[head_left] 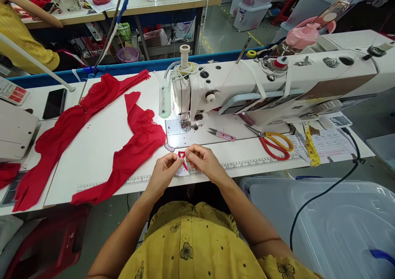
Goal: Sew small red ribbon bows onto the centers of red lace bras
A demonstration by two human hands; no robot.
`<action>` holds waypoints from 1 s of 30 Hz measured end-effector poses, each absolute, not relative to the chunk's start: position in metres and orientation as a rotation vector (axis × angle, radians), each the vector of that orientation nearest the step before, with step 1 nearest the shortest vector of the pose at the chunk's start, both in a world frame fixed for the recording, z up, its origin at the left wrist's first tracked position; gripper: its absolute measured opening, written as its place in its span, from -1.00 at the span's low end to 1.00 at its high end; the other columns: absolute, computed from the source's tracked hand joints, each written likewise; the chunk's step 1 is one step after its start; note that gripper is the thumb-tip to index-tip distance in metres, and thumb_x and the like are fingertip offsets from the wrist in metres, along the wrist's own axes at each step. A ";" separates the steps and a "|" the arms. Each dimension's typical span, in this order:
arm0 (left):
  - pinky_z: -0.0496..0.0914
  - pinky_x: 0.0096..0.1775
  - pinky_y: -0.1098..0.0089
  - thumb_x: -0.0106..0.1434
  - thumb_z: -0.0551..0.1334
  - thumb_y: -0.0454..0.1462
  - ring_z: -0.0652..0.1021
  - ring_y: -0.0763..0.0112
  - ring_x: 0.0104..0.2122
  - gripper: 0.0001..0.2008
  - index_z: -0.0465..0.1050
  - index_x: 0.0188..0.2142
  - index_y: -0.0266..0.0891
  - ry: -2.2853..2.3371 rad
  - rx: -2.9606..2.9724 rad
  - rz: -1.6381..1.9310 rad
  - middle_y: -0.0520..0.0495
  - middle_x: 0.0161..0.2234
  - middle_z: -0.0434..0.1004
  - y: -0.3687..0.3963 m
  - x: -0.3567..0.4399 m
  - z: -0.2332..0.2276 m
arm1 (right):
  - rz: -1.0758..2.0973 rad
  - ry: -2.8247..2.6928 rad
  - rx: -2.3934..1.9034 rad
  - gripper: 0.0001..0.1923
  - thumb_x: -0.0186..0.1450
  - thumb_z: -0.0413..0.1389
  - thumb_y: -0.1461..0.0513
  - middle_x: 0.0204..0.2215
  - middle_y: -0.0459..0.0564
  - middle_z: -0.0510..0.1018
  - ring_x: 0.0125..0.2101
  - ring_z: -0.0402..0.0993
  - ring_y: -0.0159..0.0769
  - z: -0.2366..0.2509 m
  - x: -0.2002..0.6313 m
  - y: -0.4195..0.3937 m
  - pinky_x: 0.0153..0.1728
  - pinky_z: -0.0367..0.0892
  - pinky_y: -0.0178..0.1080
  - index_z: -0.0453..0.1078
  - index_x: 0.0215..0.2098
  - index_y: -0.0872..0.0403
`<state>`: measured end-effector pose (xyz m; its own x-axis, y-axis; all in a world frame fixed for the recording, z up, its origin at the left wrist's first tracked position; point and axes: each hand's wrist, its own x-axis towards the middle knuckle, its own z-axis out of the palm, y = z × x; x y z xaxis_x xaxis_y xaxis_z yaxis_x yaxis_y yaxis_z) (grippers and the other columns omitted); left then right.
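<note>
Both hands (pixel 185 166) raised, fingers (pixel 178 159) pinching red strip (pixel 182 155).

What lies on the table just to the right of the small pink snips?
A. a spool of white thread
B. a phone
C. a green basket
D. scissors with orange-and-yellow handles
D: the scissors with orange-and-yellow handles lie on the table right of the pink snips, under the sewing machine arm.
</note>
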<state>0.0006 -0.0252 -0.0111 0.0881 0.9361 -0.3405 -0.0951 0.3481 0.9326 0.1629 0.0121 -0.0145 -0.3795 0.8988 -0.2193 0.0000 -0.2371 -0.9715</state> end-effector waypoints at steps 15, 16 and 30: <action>0.09 -0.44 0.48 0.20 0.33 -0.01 0.20 0.54 -0.51 -0.64 0.36 -0.42 -0.26 1.227 0.912 0.931 0.10 -0.52 0.25 -0.025 -0.001 -0.011 | 1.730 -1.282 -1.116 -0.71 0.33 0.11 0.01 -0.46 -0.14 0.45 -0.58 0.26 -0.50 -0.019 0.165 0.012 -0.64 0.10 -0.40 0.39 -0.34 0.06; 0.09 -0.44 0.48 0.20 0.33 -0.01 0.20 0.54 -0.51 -0.64 0.36 -0.42 -0.27 1.227 0.914 0.931 0.10 -0.52 0.24 -0.025 -0.001 -0.012 | 1.734 -1.271 -1.121 -0.71 0.33 0.10 0.01 -0.46 -0.13 0.45 -0.58 0.26 -0.49 -0.019 0.165 0.012 -0.65 0.08 -0.41 0.40 -0.32 0.06; 0.14 -0.43 0.51 0.21 0.34 -0.05 0.26 0.55 -0.50 -0.67 0.38 -0.41 -0.27 1.217 0.918 0.956 0.10 -0.50 0.31 -0.024 0.000 -0.013 | 1.675 -1.299 -1.123 -0.86 0.25 0.17 0.17 -0.55 -0.22 0.37 -0.59 0.22 -0.53 -0.017 0.159 0.012 -0.56 0.14 -0.39 0.39 -0.38 0.09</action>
